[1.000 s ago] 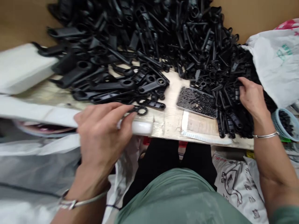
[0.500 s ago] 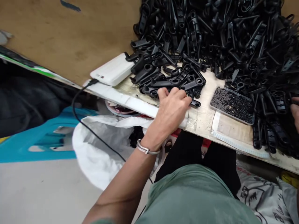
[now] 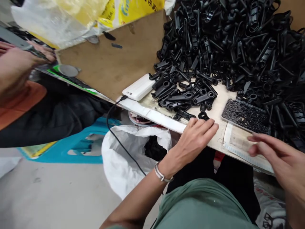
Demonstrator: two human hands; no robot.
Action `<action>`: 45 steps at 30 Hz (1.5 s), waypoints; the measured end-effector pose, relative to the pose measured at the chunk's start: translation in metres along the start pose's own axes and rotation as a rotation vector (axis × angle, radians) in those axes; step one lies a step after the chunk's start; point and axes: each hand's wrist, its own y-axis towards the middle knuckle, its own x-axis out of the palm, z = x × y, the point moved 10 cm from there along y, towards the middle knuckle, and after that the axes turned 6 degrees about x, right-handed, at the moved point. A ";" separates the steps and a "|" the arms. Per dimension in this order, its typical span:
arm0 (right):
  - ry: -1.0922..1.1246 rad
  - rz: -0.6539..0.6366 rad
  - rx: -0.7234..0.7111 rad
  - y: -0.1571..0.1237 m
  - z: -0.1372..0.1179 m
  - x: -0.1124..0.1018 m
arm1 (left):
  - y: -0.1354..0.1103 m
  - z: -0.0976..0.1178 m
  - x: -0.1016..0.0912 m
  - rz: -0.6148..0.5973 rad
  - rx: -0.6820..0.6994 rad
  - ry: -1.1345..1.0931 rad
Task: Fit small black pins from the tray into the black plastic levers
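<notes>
My left hand [image 3: 194, 138] lies flat on the front edge of the table [image 3: 215, 116], fingers stretched out and holding nothing, just below a small group of black plastic parts [image 3: 184, 95]. My right hand [image 3: 277, 157] hovers at the lower right with fingers extended and empty, over the table's front edge near a clear tray of tiny black pieces [image 3: 245, 116]. A large heap of black plastic parts [image 3: 238, 44] covers the back of the table.
A white power bank [image 3: 139, 87] with a black cable [image 3: 119, 133] sits at the table's left corner. A white bag [image 3: 126, 156] hangs open below. A brown board [image 3: 111, 60] stands at the left. Another person's hand [image 3: 14, 66] shows at the far left.
The view swung left and up. My left hand drew back from the black parts to the table edge and flattened. My right hand left the heap and came forward, open.
</notes>
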 end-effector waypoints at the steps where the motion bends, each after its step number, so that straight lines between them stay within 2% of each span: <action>1: 0.101 -0.083 0.043 0.003 0.001 0.019 | -0.005 0.008 -0.006 0.033 0.044 -0.067; 3: 0.261 -0.214 0.115 0.009 0.003 0.051 | -0.012 0.022 -0.012 0.042 0.112 -0.234; 6: 0.317 -0.263 0.183 0.018 0.008 0.072 | -0.019 0.037 -0.007 -0.033 0.182 -0.495; 8: 0.321 -0.262 0.222 0.021 0.016 0.076 | -0.023 0.045 -0.001 -0.084 0.228 -0.593; 10: 0.356 -0.229 0.253 0.022 0.026 0.073 | -0.025 0.044 0.007 -0.109 0.219 -0.627; 15: 0.428 -0.014 0.255 0.021 0.046 0.057 | -0.023 0.021 0.025 -0.072 -0.035 -0.584; 18: 0.393 0.018 0.222 0.019 0.042 0.061 | -0.019 0.015 0.033 -0.066 -0.101 -0.465; 21: 0.262 0.011 0.158 0.019 0.030 0.063 | -0.013 0.009 0.030 -0.004 -0.107 -0.317; 23: 0.130 0.029 0.105 0.019 0.024 0.056 | -0.010 0.003 0.029 0.011 -0.114 -0.242; 28: -0.278 0.248 -0.104 0.027 0.004 0.012 | -0.005 -0.008 0.042 -0.154 -0.099 -0.197; 31: -0.578 0.220 -0.194 0.042 -0.014 0.013 | 0.001 -0.011 0.037 -0.139 -0.078 -0.243; 34: -0.843 0.091 -0.137 0.062 -0.020 0.031 | 0.013 -0.018 0.032 -0.133 -0.090 -0.267; 38: -0.992 0.015 -0.104 0.079 -0.027 0.049 | 0.043 -0.026 0.037 -0.229 -0.097 -0.211; 42: -1.042 0.033 -0.057 0.084 -0.020 0.043 | 0.080 -0.022 0.052 -0.288 -0.025 -0.130; 45: -1.039 0.019 -0.051 0.083 -0.015 0.038 | 0.104 -0.011 0.070 -0.322 0.043 -0.136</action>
